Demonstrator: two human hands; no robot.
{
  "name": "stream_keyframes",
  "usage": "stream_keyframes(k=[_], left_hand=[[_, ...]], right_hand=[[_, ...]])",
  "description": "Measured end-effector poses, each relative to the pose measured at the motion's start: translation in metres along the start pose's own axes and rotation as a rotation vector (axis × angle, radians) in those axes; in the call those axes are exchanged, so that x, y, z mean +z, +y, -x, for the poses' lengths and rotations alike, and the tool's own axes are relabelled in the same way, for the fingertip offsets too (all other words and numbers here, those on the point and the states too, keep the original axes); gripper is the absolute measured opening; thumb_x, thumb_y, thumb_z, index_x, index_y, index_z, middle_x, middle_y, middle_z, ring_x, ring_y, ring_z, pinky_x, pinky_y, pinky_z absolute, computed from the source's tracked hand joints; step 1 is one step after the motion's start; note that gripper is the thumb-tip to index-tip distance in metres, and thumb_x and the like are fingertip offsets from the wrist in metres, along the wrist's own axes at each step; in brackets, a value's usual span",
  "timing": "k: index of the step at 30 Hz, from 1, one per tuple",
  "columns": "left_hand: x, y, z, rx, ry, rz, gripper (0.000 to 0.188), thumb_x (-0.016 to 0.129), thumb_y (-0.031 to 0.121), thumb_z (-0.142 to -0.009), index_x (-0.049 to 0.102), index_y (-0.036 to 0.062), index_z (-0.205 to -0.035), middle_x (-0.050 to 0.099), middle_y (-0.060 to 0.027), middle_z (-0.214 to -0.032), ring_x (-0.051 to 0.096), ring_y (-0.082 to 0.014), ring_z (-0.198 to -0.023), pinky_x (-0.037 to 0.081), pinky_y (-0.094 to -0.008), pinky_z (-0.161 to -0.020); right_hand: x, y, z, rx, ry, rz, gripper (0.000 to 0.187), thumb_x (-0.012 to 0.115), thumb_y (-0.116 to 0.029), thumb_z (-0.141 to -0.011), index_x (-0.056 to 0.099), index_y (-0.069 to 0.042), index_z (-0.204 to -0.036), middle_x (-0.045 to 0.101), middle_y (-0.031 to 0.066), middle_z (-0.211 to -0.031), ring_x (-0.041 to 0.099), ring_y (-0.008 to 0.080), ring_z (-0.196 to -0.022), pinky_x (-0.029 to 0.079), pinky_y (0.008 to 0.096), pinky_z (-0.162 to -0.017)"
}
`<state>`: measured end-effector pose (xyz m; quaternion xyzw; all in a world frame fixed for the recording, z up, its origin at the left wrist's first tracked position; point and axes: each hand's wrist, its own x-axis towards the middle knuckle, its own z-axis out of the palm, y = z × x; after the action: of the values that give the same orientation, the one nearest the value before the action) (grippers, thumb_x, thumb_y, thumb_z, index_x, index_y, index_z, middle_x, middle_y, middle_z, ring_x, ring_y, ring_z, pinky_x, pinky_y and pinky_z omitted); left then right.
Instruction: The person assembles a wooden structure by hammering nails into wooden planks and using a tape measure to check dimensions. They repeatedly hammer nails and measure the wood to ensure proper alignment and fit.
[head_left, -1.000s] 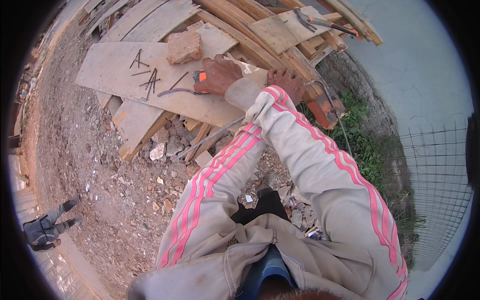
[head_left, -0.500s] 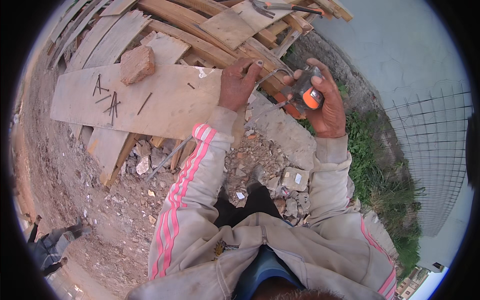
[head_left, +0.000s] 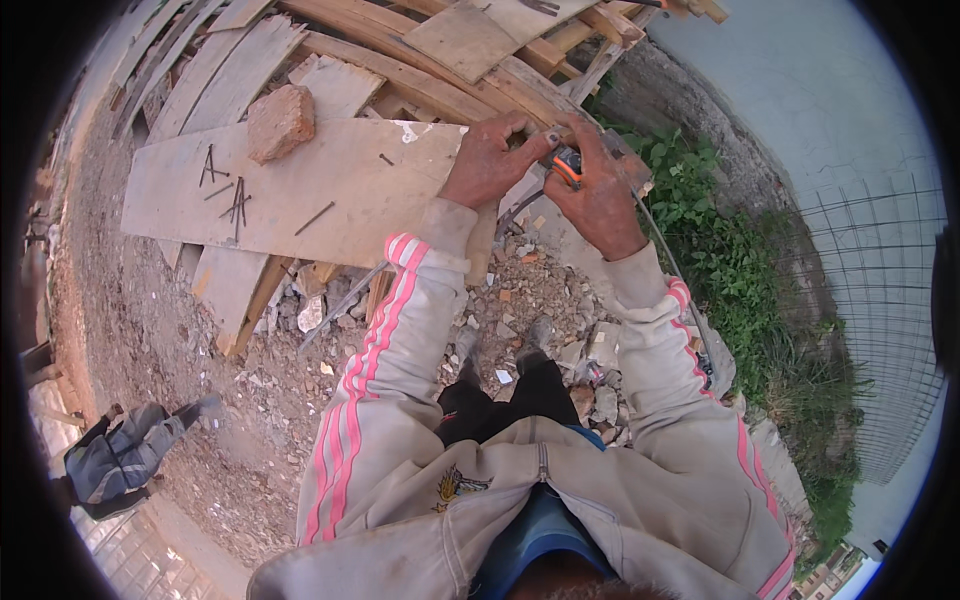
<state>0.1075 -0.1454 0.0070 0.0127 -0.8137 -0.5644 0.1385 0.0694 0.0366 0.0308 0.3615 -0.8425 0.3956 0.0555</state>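
Note:
A black and orange tape measure (head_left: pixel 567 167) is gripped in my right hand (head_left: pixel 598 205), its fingers curled over the casing. My left hand (head_left: pixel 488 168) meets it from the left, thumb and forefinger pinched close against the tape measure's near side. What those left fingers hold is hidden. Behind my right hand a thin metal rod (head_left: pixel 655 238) runs down toward my right sleeve. Left of my hands lies a plywood board (head_left: pixel 365 195) with several loose nails (head_left: pixel 240 203) and a broken brick (head_left: pixel 280 123) on it.
Stacked timber (head_left: pixel 400 75) fills the far side. Rubble (head_left: pixel 520 275) covers the ground by my feet. Green weeds (head_left: pixel 700 220) and wire mesh (head_left: pixel 880 300) line the pale wall (head_left: pixel 780 90) at right. Another person (head_left: pixel 125 455) is at the lower left.
My right hand has moved left with the tape measure and turned over it, meeting my left hand. The other person has come further into view at the lower left.

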Motion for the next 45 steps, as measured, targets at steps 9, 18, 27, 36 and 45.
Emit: stream_keyframes(k=[9,18,27,36,45], left_hand=[[0.006,-0.017,0.001,0.151,0.002,-0.047,0.033,0.073,0.033,-0.092,0.071,0.0002,-0.096,0.072,-0.0132,-0.083,0.069,-0.0265,-0.079,0.053,-0.0397,-0.071],[0.01,-0.023,-0.006,0.149,-0.005,-0.086,0.031,0.065,0.03,-0.096,0.067,-0.0004,-0.091,0.066,-0.013,-0.078,0.063,-0.0229,-0.072,0.048,-0.039,-0.065],[0.01,-0.015,-0.009,0.122,0.129,0.018,0.03,0.062,0.024,-0.098,0.06,-0.0041,-0.089,0.058,-0.0149,-0.078,0.055,-0.0233,-0.073,0.045,-0.037,-0.069],[0.017,-0.005,-0.009,0.204,0.125,-0.253,0.025,0.063,0.022,-0.101,0.069,-0.0011,-0.102,0.066,-0.016,-0.094,0.063,-0.0303,-0.086,0.049,-0.0393,-0.079],[0.033,-0.002,-0.006,0.263,0.068,-0.705,0.024,0.07,0.014,-0.09,0.072,0.0022,-0.111,0.067,-0.0146,-0.11,0.06,-0.0377,-0.105,0.051,-0.0476,-0.09]], right_hand=[[-0.002,-0.006,-0.005,-0.117,0.003,0.109,0.058,0.069,-0.001,-0.079,0.057,-0.003,-0.136,0.07,0.0152,-0.095,0.07,0.0303,-0.078,0.054,0.042,-0.072],[-0.015,-0.014,0.009,-0.022,-0.109,0.067,0.054,0.067,-0.002,-0.082,0.058,-0.002,-0.135,0.069,0.0191,-0.103,0.068,0.0329,-0.089,0.053,0.0426,-0.08],[-0.114,-0.024,0.092,0.379,-0.311,0.182,0.037,0.073,-0.02,-0.086,0.069,-0.004,-0.12,0.07,0.0209,-0.109,0.068,0.0405,-0.1,0.054,0.0456,-0.086],[-0.164,-0.008,0.119,0.407,-0.291,0.386,0.032,0.071,-0.021,-0.085,0.072,-0.008,-0.113,0.067,0.0167,-0.097,0.068,0.0385,-0.089,0.053,0.0474,-0.077],[-0.166,0.024,0.104,0.386,-0.277,0.635,0.028,0.068,-0.024,-0.086,0.073,-0.011,-0.11,0.068,0.0161,-0.094,0.069,0.0374,-0.087,0.055,0.0478,-0.077]])
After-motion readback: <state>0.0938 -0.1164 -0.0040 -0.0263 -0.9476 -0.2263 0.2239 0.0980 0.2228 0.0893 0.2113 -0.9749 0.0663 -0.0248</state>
